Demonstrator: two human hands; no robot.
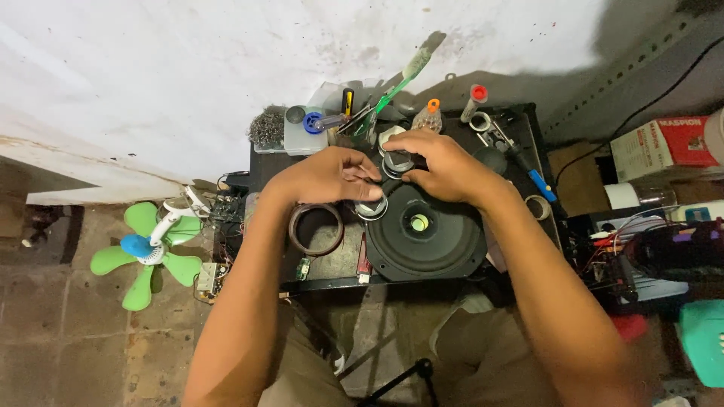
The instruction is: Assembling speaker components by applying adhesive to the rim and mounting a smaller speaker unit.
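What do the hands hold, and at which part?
Both hands, left hand and right hand, grip a small round metal part at its sides, above the speaker.

Place: a small electronics repair workshop, set up against a stained wall.
Signs: cluttered black desk [332, 264], bare green circuit boards [213, 277], black round speaker cone [426, 234], blue-handled screwdriver [532, 175], green plastic fan [147, 252] on tiled floor.

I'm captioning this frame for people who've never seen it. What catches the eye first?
Both hands, left hand and right hand, meet over a small round metal part at the centre of a dark, cluttered worktable. Just below them lies a big black speaker cone. On the floor at left sits a bright green fan.
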